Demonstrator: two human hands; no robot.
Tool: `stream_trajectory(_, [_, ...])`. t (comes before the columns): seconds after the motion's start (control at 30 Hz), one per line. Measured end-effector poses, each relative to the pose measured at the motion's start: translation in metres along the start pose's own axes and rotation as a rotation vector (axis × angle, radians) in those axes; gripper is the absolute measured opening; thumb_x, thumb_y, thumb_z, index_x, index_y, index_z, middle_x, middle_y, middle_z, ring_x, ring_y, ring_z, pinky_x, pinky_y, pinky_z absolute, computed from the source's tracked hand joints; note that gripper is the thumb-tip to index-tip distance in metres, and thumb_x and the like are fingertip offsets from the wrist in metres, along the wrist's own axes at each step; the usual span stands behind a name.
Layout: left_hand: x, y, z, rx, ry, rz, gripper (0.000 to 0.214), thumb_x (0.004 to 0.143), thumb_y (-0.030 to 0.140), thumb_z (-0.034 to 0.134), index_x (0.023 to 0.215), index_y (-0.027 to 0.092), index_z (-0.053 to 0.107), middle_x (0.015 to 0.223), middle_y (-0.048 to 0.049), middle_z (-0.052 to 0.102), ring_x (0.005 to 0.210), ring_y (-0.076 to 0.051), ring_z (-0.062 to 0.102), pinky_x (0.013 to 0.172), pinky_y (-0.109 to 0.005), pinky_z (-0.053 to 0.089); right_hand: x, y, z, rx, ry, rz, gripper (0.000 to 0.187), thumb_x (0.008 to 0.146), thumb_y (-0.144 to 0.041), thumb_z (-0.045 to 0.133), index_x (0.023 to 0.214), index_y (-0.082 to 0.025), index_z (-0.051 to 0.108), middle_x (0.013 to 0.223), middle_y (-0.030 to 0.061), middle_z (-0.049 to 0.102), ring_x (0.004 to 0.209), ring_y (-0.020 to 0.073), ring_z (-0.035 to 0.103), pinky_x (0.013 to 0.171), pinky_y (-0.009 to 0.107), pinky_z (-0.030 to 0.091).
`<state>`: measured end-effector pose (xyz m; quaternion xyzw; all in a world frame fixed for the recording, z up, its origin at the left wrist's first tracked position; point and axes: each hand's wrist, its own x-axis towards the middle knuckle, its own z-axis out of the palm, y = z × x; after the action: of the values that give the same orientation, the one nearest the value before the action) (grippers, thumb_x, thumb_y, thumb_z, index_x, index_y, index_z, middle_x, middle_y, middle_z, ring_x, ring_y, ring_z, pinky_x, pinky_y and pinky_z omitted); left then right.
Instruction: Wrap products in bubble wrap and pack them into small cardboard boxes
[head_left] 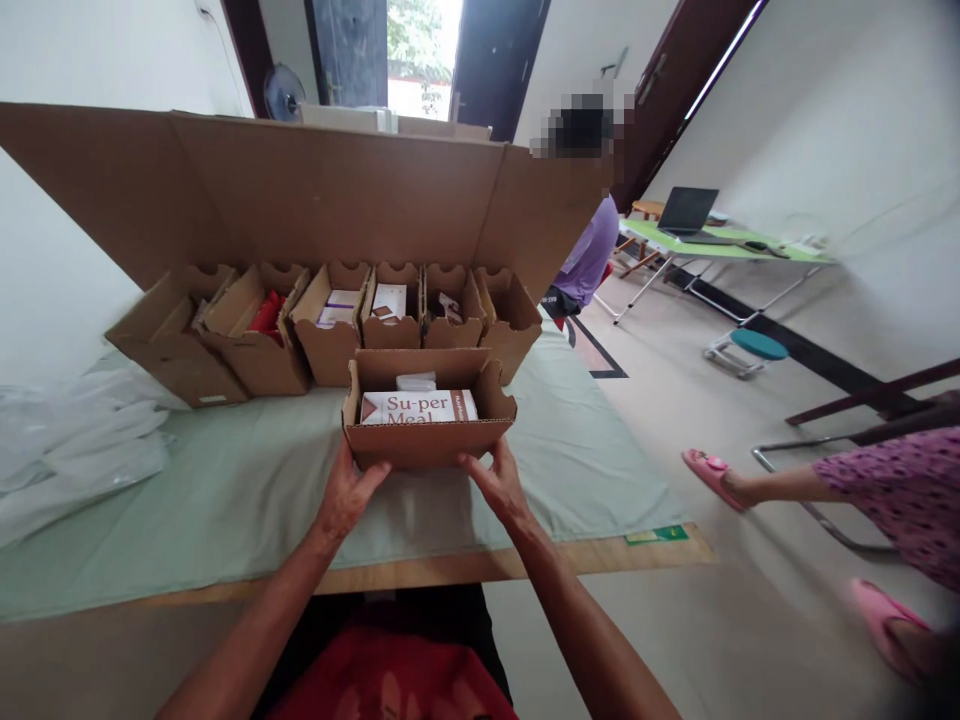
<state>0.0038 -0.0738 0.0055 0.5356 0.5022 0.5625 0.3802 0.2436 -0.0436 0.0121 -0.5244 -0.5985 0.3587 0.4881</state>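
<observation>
Between my two hands is a small open cardboard box [424, 446] with notched ends, above the table's cloth. Inside it lie a white carton [420, 405] printed "Su-per Meal" and a small pale packet [416, 381] behind it. My left hand [352, 490] grips the box's lower left corner, thumb on the front wall. My right hand [499, 485] grips the lower right corner in the same way. The other fingers of both hands are partly hidden by the box. Whether the box's bottom touches the cloth I cannot tell.
Several cardboard bins [330, 350] with goods stand in a row behind, before a tall cardboard panel [322, 200]. Plastic bags [82, 430] lie at left on the pale green cloth [240, 500]. A person in purple [592, 250] sits beyond; another person's leg [780, 485] is at right.
</observation>
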Motion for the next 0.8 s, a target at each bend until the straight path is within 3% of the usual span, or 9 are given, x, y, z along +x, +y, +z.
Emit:
stream_trajectory(0.23, [-0.036,0.010,-0.023,0.047,0.042,-0.029,0.061,0.084,0.044,0.067,0.137,0.017,0.051,0.136,-0.0131,0.061,0.130,-0.032,0.056,0.114,-0.049,0.041,-0.027,-0.025,0.017,0.049,0.004,-0.013,0.050,0.079,-0.045,0.068,0.121,-0.021,0.056,0.123,0.0126,0.066,0.114,0.0287,0.059,0.101,0.043,0.046])
stream_trajectory(0.33, [-0.034,0.019,-0.038,0.032,0.101,-0.010,0.062,0.083,0.042,0.069,0.138,0.018,0.051,0.136,-0.0117,0.061,0.131,-0.031,0.054,0.116,-0.049,0.039,-0.023,-0.040,0.029,0.089,-0.044,-0.045,0.053,0.079,-0.045,0.069,0.124,-0.020,0.055,0.124,0.0121,0.066,0.113,0.0274,0.059,0.100,0.042,0.047])
stream_trajectory(0.43, [-0.022,0.036,-0.039,-0.041,0.178,0.077,0.065,0.081,0.039,0.072,0.139,0.020,0.050,0.136,-0.0107,0.061,0.130,-0.030,0.055,0.116,-0.048,0.038,-0.014,-0.051,0.030,0.127,-0.064,-0.077,0.056,0.076,-0.047,0.072,0.122,-0.019,0.057,0.120,0.0109,0.068,0.109,0.0277,0.061,0.096,0.042,0.049])
stream_trajectory(0.6, [-0.016,0.061,-0.025,-0.124,0.071,0.126,0.070,0.080,0.036,0.072,0.143,0.021,0.046,0.139,-0.0109,0.060,0.131,-0.030,0.055,0.115,-0.047,0.041,-0.013,-0.065,0.012,0.127,0.041,-0.077,0.051,0.079,-0.044,0.071,0.122,-0.020,0.057,0.122,0.0104,0.067,0.110,0.0273,0.061,0.095,0.041,0.049])
stream_trajectory(0.8, [-0.033,0.070,-0.043,-0.082,0.110,0.066,0.064,0.081,0.033,0.071,0.139,0.020,0.049,0.133,-0.0099,0.063,0.126,-0.029,0.058,0.112,-0.048,0.044,-0.025,-0.079,0.021,0.116,-0.034,-0.057,0.051,0.081,-0.045,0.071,0.123,-0.020,0.057,0.123,0.0113,0.068,0.110,0.0272,0.061,0.095,0.042,0.050])
